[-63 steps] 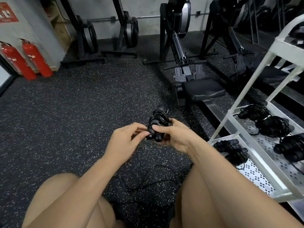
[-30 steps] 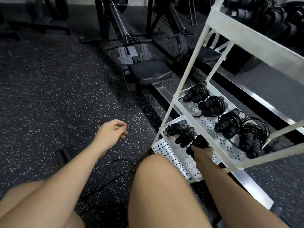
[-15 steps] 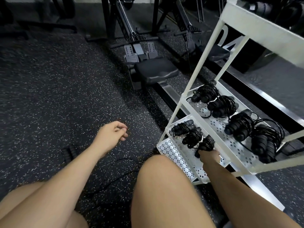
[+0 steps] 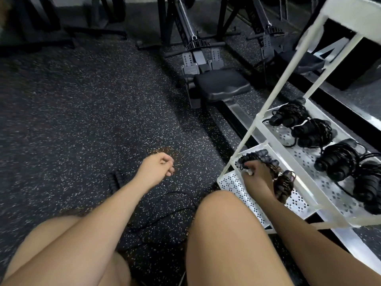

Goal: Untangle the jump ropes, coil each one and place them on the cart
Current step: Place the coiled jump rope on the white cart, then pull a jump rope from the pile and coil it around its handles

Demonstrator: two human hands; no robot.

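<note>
My right hand [image 4: 256, 177] reaches into the bottom shelf of the white cart [image 4: 233, 183], among three coiled black jump ropes. Its bent fingers lie on the front bundle [image 4: 246, 161]. Motion blur hides whether they grip it. Another coiled rope [image 4: 285, 187] lies just right of my wrist on the same shelf. My left hand [image 4: 156, 168] hovers above the floor, loosely curled and holding nothing. A loose black rope lies on the floor, its handles [image 4: 115, 180] by my left forearm and its cord [image 4: 175, 205] between my legs.
The cart's middle shelf [image 4: 305, 153] holds several coiled ropes. A rowing machine [image 4: 220, 84] stands directly ahead beside the cart, with more gym machines behind it. My bare thighs fill the bottom of the view. Speckled rubber floor spreads to the left.
My right hand carried the coiled rope from in front of me to the cart's bottom shelf, then shifted left along the shelf off that coil. My left hand let go and stayed over the floor.
</note>
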